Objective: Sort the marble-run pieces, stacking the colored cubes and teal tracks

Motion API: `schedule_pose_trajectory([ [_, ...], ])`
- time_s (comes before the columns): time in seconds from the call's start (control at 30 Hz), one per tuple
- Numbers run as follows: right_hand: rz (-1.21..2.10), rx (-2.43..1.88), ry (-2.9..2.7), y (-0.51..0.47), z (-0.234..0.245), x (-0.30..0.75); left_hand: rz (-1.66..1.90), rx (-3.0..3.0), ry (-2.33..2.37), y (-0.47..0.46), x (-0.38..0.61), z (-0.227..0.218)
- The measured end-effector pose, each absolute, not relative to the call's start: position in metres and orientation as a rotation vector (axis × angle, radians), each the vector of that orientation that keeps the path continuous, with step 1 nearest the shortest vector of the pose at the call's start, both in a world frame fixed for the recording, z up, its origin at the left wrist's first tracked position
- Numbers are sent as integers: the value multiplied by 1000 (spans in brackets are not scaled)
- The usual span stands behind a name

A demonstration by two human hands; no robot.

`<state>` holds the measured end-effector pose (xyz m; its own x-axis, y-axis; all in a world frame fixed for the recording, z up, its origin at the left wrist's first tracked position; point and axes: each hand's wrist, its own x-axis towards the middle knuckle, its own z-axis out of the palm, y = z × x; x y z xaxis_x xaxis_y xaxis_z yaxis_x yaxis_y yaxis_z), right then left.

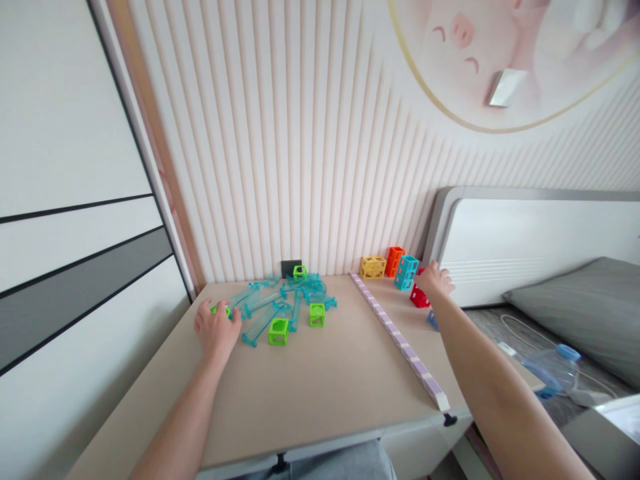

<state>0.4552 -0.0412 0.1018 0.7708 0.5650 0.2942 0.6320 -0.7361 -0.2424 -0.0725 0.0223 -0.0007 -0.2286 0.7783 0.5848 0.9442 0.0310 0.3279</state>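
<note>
While left hand [217, 329], palm down, grips a green block [221, 310] | right hand [436, 279] outstretched beside red block [419, 297], grip unclear

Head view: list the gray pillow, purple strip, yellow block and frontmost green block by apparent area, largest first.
1. Gray pillow, cut by the picture's edge
2. Purple strip, long but thin
3. Yellow block and frontmost green block: too alike to rank, the green being nearer
</note>
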Motion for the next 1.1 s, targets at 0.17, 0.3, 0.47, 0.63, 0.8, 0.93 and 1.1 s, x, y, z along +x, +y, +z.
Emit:
schedule_pose_trajectory([
  [0.17,-144,-2515,-845,-51,89,460,-1082,-1841,-1916,17,-61,6],
  [0.3,-223,-2338,-910,-43,88,426,-1169,-1963,-1835,12,-50,12],
  [0.47,-194,-1545,-1220,-31,81,323,-1351,-2249,-1491,5,-36,17],
  [0.63,393,-981,-1216,-36,49,204,-1389,-2456,-1240,-2,-25,9],
  [0.8,678,-845,-1174,-51,35,160,-1413,-2580,-949,-5,-25,3],
  [0.93,604,-922,-1257,-58,28,170,-1345,-2622,-979,-7,-29,7],
  [1.1,452,-1015,-1317,-64,21,184,-1534,-2459,-1185,-14,-36,24],
])
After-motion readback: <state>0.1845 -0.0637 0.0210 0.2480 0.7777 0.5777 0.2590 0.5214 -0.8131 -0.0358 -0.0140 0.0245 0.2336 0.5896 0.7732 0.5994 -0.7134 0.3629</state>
